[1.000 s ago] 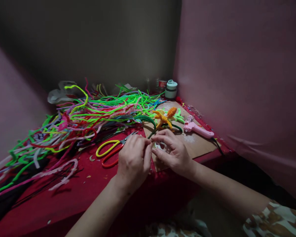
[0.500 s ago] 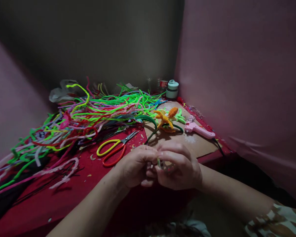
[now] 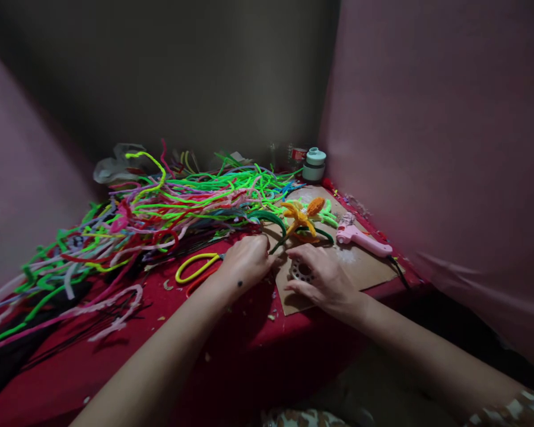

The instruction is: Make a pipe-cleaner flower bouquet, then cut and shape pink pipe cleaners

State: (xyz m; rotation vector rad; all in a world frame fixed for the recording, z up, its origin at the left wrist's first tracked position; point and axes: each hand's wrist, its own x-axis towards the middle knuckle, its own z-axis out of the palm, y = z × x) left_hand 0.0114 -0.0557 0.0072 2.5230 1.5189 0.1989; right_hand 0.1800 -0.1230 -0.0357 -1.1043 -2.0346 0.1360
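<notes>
My left hand (image 3: 248,261) is closed at the cardboard's left edge, by the lower end of a dark green stem; what its fingers hold is hidden. Over the cardboard (image 3: 369,274), my right hand (image 3: 323,279) curls its thumb and fingers around a small round spool with holes in its rim (image 3: 301,270). Just beyond both hands lies an orange pipe-cleaner flower (image 3: 300,216) with dark green leaves. Partly under my left forearm are scissors (image 3: 194,268) with yellow and red handles.
A large heap of coloured pipe cleaners (image 3: 196,204) covers the left and back of the red cloth (image 3: 146,356). A pink glue gun (image 3: 365,240) rests on the cardboard's right side. At the back stands a pale blue-lidded jar (image 3: 314,164) beside a pink wall.
My hands have moved apart and forward from where they met near the table's front edge. The spool is now at the cardboard in my right hand, and my left forearm covers more of the scissors.
</notes>
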